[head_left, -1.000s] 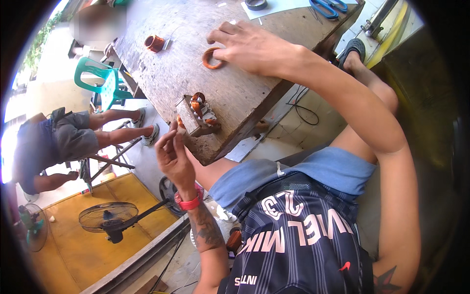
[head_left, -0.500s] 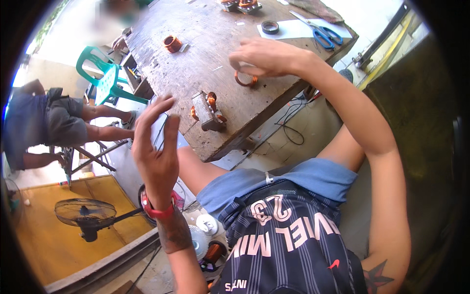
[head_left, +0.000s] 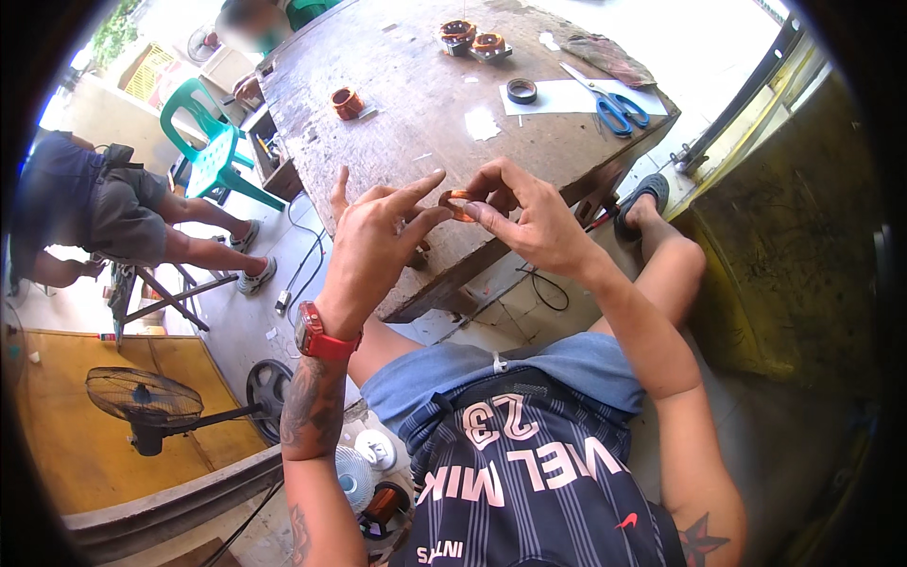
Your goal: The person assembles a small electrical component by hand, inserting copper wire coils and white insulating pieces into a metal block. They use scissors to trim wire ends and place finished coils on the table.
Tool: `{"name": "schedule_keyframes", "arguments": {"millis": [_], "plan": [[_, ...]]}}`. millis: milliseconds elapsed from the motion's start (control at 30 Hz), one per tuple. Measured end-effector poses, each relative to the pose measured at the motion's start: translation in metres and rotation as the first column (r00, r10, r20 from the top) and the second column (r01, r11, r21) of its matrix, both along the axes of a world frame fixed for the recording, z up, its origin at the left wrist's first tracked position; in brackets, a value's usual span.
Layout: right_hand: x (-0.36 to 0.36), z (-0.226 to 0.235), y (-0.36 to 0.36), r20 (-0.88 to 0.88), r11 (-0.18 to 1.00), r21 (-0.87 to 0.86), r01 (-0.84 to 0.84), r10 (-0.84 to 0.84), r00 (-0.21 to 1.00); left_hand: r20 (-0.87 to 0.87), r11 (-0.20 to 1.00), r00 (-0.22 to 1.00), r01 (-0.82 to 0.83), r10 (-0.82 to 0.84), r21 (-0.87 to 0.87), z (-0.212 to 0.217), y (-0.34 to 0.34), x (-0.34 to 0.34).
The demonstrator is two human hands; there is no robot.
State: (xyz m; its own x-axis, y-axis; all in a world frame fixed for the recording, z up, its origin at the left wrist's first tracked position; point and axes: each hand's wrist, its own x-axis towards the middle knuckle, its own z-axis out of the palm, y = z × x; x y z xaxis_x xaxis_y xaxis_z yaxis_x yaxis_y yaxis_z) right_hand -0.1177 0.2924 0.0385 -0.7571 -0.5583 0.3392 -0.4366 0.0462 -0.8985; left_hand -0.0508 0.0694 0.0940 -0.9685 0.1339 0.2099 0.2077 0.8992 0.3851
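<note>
Workbench (head_left: 397, 104), worn wood, outdoor workshop.

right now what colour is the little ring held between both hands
Copper-orange: the small coil ring, pinched between left hand and right hand, shows best in the head view.

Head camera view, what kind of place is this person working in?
Probably a small open-air repair workshop, perhaps for electric motors or fans. A worn wooden workbench carries copper wire coils, a tape roll and blue-handled scissors. Both hands, left hand and right hand, hold a small copper coil; a fan stands on the floor.
</note>
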Motion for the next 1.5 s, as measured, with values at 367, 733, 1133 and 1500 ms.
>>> {"name": "schedule_keyframes", "arguments": {"millis": [367,733,1133,1500], "plan": [[0.021,0.005,-0.012,0.044,0.995,-0.1,0.008,-0.003,0.999,-0.199,0.99,0.975,0.114,-0.097,0.077,-0.013,-0.01,-0.001],[0.083,-0.023,0.021,0.156,0.967,0.182,-0.181,0.153,0.976,-0.423,0.98,0.898,0.179,-0.124,0.093,-0.026,-0.016,-0.001],[0.018,-0.034,-0.025,-0.334,0.984,0.133,0.115,-0.064,0.941,-0.458,0.959,0.857,0.281,-0.236,0.032,-0.028,-0.019,-0.002],[0.03,-0.026,-0.01,-0.021,0.995,0.037,0.095,-0.094,0.995,-0.392,0.941,0.902,0.276,-0.182,0.198,-0.042,-0.029,-0.004]]}}
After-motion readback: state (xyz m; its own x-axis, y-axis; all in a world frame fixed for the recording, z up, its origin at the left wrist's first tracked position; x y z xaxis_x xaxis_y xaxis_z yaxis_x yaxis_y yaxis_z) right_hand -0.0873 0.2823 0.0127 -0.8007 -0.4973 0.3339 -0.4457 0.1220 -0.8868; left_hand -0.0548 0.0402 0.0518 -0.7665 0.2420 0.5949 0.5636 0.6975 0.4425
